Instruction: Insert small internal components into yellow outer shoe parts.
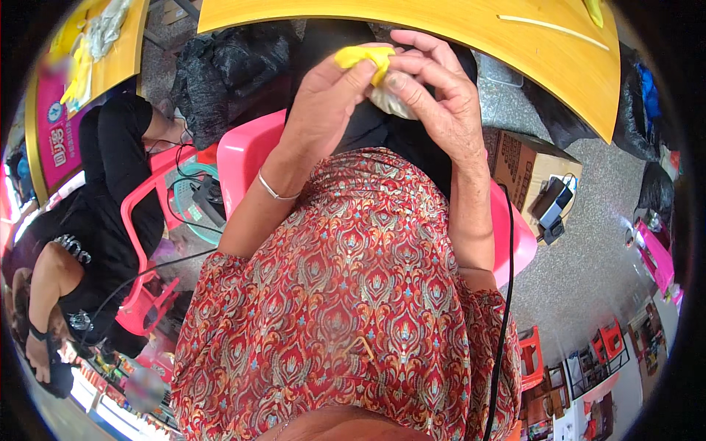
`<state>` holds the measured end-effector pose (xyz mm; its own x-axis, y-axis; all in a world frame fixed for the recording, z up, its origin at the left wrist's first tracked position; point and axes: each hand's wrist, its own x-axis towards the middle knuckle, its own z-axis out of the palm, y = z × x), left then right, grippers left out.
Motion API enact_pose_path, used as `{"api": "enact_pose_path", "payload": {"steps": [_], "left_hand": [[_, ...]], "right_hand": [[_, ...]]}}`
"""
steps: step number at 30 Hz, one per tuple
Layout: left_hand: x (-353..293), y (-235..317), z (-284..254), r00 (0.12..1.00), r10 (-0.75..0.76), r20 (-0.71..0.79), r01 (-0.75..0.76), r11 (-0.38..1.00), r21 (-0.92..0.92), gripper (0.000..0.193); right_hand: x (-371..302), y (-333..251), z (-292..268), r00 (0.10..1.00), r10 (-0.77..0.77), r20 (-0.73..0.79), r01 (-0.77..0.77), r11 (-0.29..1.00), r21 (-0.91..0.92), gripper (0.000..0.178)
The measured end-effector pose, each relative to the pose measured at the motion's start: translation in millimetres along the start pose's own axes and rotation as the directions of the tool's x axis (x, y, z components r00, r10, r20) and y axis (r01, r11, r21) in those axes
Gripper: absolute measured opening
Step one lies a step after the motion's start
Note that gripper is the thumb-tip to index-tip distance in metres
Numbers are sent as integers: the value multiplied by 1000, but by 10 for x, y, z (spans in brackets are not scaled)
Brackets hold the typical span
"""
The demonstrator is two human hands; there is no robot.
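Both of my hands are raised together in front of my lap, near the edge of the yellow table (412, 13). Between thumb and fingers, my left hand (323, 92) pinches a bright yellow, soft, crumpled piece (364, 55). My right hand (441, 95) curls in from the other side, its thumb and index finger closed at the edge of a whitish, shiny soft piece (393, 103) just below the yellow one. Whether the yellow and whitish parts are joined I cannot tell. The other right fingers are bent and spread above.
A thin pale strip (551, 33) lies on the yellow table. Black plastic bags (232, 73) stand at the left beneath it. A cardboard box (533, 169) with a black device is at my right. Another person (110, 191) sits at the left. A black cable (506, 309) hangs along my right side.
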<state>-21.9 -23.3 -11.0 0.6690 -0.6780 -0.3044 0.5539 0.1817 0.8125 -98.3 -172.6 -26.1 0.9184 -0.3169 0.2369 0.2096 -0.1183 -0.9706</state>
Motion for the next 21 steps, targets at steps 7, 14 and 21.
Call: {"api": "enact_pose_path", "payload": {"steps": [7,14,21], "left_hand": [[24,65,-74,996,-17,-90,18,1000,7,22],[33,-16,-60,995,-87,-46,88,995,37,22],[-6,-63,-103,923,-211,323,346,822,-453,31]], "right_hand": [[-28,-106,-64,982,-78,170,145,893,-426,54],[-66,11,13,984,85,155,-53,978,-200,56],[-23,11,-63,980,135,145,-155,979,130,34]]}}
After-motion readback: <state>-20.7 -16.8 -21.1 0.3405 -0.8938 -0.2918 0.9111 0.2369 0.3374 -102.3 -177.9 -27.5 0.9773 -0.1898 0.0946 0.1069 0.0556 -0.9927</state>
